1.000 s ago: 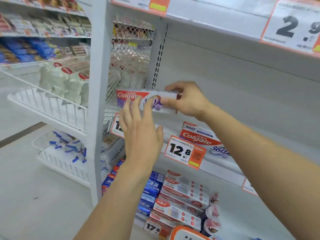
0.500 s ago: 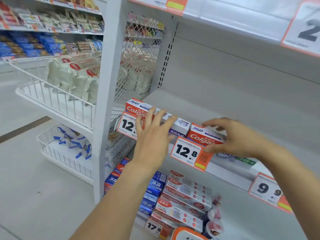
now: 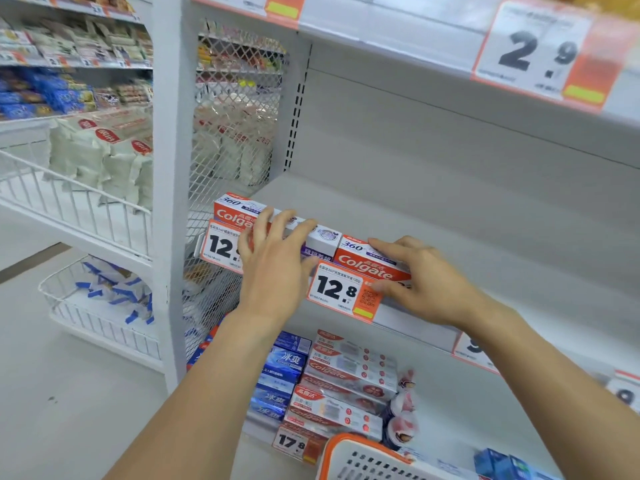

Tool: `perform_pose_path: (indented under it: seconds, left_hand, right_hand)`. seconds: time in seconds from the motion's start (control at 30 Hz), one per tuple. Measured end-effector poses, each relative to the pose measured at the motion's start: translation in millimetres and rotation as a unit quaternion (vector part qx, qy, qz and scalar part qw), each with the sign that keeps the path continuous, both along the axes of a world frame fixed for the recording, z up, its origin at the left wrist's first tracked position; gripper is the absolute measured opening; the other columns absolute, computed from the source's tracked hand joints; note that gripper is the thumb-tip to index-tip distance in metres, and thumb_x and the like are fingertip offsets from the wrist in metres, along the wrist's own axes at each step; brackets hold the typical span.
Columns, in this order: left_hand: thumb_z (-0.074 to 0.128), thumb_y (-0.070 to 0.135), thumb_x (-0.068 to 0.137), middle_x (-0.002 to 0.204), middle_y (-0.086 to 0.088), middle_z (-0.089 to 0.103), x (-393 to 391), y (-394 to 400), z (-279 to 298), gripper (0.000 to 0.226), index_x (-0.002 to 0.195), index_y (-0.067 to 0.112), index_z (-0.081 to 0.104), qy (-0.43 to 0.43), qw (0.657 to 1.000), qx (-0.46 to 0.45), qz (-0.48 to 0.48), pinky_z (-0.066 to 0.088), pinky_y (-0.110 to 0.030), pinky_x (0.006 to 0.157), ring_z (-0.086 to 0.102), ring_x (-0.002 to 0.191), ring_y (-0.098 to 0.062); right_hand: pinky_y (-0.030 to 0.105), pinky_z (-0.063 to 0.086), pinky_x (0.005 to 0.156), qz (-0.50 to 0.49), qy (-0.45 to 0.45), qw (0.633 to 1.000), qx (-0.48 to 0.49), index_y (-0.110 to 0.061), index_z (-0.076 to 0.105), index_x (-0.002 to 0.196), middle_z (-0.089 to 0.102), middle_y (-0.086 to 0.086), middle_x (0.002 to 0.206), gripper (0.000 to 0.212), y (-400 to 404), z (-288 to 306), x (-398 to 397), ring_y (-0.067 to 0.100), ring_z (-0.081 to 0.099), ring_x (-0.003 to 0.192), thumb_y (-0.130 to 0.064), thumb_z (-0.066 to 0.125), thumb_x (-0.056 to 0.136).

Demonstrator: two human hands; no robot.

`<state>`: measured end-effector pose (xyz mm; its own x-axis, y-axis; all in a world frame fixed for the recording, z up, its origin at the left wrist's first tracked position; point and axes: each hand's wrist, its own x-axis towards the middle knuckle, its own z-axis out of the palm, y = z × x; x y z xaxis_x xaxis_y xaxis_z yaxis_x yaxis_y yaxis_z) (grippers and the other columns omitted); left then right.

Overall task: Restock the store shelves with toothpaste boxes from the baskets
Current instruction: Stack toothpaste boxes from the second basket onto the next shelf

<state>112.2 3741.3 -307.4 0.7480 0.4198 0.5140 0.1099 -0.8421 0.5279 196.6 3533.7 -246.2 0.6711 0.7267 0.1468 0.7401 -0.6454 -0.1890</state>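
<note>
Along the shelf (image 3: 433, 216) front edge, two Colgate boxes lie end to end above the price tags. Left hand (image 3: 277, 268), grip released, steadies the left box (image 3: 239, 211); right hand (image 3: 426, 275) nudges the right box (image 3: 360, 258), grip also released, likely aligning them.

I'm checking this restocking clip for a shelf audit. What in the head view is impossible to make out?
- Left 12.8 price tag: second digit covered by the left hand.
- Right Colgate box: far end hidden under the right hand.
- Basket: cut off by the bottom edge, contents unseen.
- 2.9 tag: small print blurred.
- Tag behind the right forearm: price mostly hidden.
</note>
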Motion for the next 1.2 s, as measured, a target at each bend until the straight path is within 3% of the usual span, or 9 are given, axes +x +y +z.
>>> perform_pose_path:
  seconds: [0.2, 0.3, 0.4, 0.5, 0.63, 0.7, 0.83, 1.07, 1.2]
  left_hand:
    - [0.071, 0.033, 0.087, 0.15, 0.003, 0.042, -3, -1, 0, 0.051, 0.135, 0.035, 0.055, 0.003, 1.0, 0.011, 0.004, 0.002, -0.054, 0.116, 0.016, 0.149, -0.025]
    - [0.072, 0.037, 0.083, 0.154, 0.001, 0.037, -5, -3, 3, 0.058, 0.137, 0.033, 0.052, -0.013, 1.0, 0.023, -0.007, 0.002, -0.056, 0.117, 0.013, 0.149, -0.028]
    - [0.065, 0.029, 0.077, 0.137, -0.003, 0.049, -12, -25, 18, 0.049, 0.126, 0.023, 0.06, -0.135, 0.988, -0.014, -0.077, 0.024, -0.048, 0.113, 0.035, 0.136, -0.025]
    - [0.058, 0.017, 0.075, 0.1, 0.001, 0.06, -22, -66, 28, 0.025, 0.098, 0.013, 0.066, -0.195, 0.955, -0.084, -0.206, 0.047, -0.036, 0.086, 0.058, 0.096, -0.017]
    - [0.054, 0.022, 0.074, 0.078, 0.01, 0.06, -25, -137, 1, 0.017, 0.087, 0.018, 0.065, -0.005, 0.934, -0.06, -0.351, 0.052, -0.035, 0.07, 0.056, 0.071, -0.013]
    - [0.057, 0.028, 0.082, 0.087, 0.006, 0.065, -27, -173, -23, 0.017, 0.095, 0.022, 0.064, 0.137, 0.906, -0.001, -0.401, 0.053, -0.038, 0.079, 0.061, 0.083, -0.019]
    - [0.056, 0.037, 0.096, 0.118, -0.007, 0.064, -37, -239, -70, 0.034, 0.121, 0.014, 0.06, 0.367, 0.807, 0.137, -0.441, 0.048, -0.037, 0.092, 0.059, 0.108, -0.027]
    - [0.059, 0.038, 0.095, 0.124, -0.013, 0.06, -61, -345, -152, 0.041, 0.124, 0.009, 0.055, 0.467, 0.696, 0.214, -0.502, 0.05, -0.036, 0.091, 0.058, 0.109, -0.029]
    - [0.06, 0.046, 0.093, 0.149, -0.014, 0.037, -80, -362, -203, 0.072, 0.148, 0.01, 0.031, 0.491, 0.653, 0.289, -0.498, 0.039, -0.047, 0.11, 0.041, 0.134, -0.03]
  right_hand:
    - [0.039, 0.046, 0.101, -0.019, 0.016, 1.0, -0.01, -0.032, 0.035, 0.152, 0.052, -0.004, 0.123, 0.07, 1, 3, -4, 0.017, 0.056, 0.11, -0.04, 0.068, 0.091]
    - [0.043, 0.035, 0.112, -0.032, -0.044, 0.998, -0.025, -0.037, 0.029, 0.153, 0.042, -0.004, 0.139, 0.074, 0, 3, -16, 0.019, 0.046, 0.126, -0.046, 0.067, 0.089]
    - [0.039, 0.042, 0.103, 0.0, -0.149, 0.98, 0.132, -0.025, 0.05, 0.139, 0.045, -0.001, 0.134, 0.054, -19, 3, -44, 0.024, 0.05, 0.12, -0.03, 0.07, 0.089]
    - [0.024, 0.046, 0.091, 0.004, -0.185, 0.936, 0.3, -0.007, 0.065, 0.114, 0.053, 0.006, 0.116, 0.028, -57, -17, -86, 0.017, 0.055, 0.106, -0.007, 0.07, 0.087]
    - [0.023, 0.05, 0.073, -0.095, -0.041, 0.963, 0.25, -0.016, 0.066, 0.099, 0.064, -0.003, 0.095, 0.017, -138, -82, -115, 0.008, 0.062, 0.081, -0.005, 0.069, 0.087]
    - [0.028, 0.052, 0.072, -0.162, 0.097, 0.973, 0.129, -0.025, 0.065, 0.099, 0.067, -0.008, 0.092, 0.018, -189, -120, -118, 0.007, 0.064, 0.078, -0.013, 0.071, 0.087]
    - [0.021, 0.039, 0.075, -0.269, 0.264, 0.919, -0.119, -0.022, 0.067, 0.111, 0.068, -0.005, 0.103, 0.03, -282, -181, -139, 0.012, 0.062, 0.088, -0.035, 0.074, 0.085]
    - [0.037, 0.045, 0.103, -0.39, 0.371, 0.823, -0.18, -0.012, 0.03, 0.151, 0.044, 0.013, 0.144, 0.087, -363, -246, -197, 0.031, 0.051, 0.127, -0.044, 0.074, 0.083]
    - [0.036, 0.051, 0.085, -0.377, 0.426, 0.804, -0.173, 0.0, 0.052, 0.129, 0.059, 0.015, 0.127, 0.064, -359, -253, -214, 0.03, 0.062, 0.11, -0.048, 0.066, 0.09]
